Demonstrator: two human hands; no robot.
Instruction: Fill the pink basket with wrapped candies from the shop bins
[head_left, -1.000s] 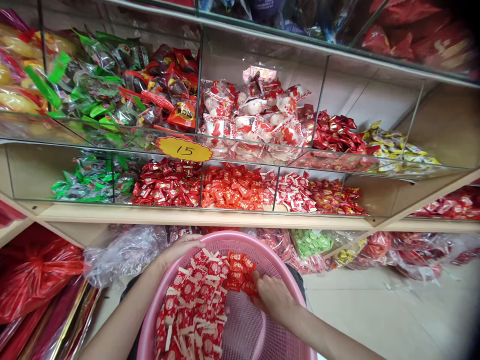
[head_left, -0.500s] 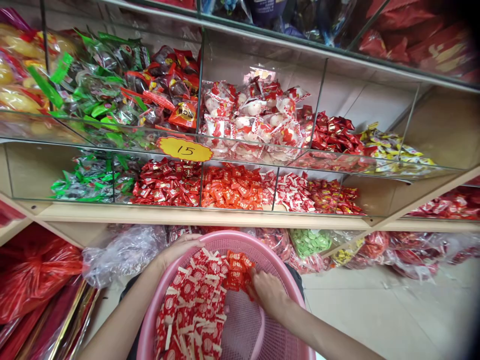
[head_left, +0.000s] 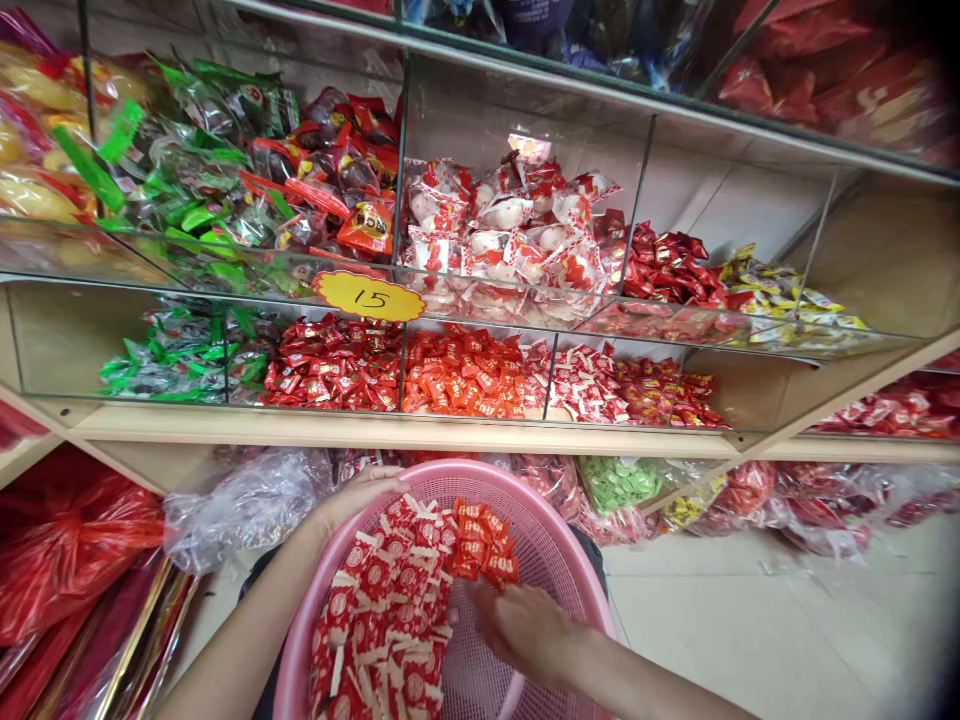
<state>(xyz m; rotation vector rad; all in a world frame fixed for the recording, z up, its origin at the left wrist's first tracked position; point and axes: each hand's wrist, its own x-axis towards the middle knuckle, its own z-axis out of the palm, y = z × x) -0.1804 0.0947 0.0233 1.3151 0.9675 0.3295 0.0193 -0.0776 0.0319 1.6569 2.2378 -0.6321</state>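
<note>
A pink plastic basket (head_left: 566,530) with mesh walls sits low in front of me. My left hand (head_left: 367,497) grips its far left rim, with the fingers over the edge. Red-and-white wrapped candies (head_left: 390,610) lie in a wide heap on the basket's left side. Beside them, towards the far wall, is a small cluster of orange-red wrapped candies (head_left: 484,540). Inside the basket, just on the near side of that cluster, is my right hand (head_left: 529,630). Its fingers are bent and blurred, so whether they hold anything is unclear.
Glass-fronted shelf bins ahead hold orange-red candies (head_left: 465,372), dark red candies (head_left: 337,365) and green-wrapped candies (head_left: 176,350). A yellow price tag (head_left: 370,296) reads 15. Under the shelf lie clear bags (head_left: 247,510) and a green bag (head_left: 619,485); a red bag (head_left: 75,550) stands left.
My right hand has drawn back from the orange-red candies towards me, and more of that cluster shows. My left hand and the basket stay in place.
</note>
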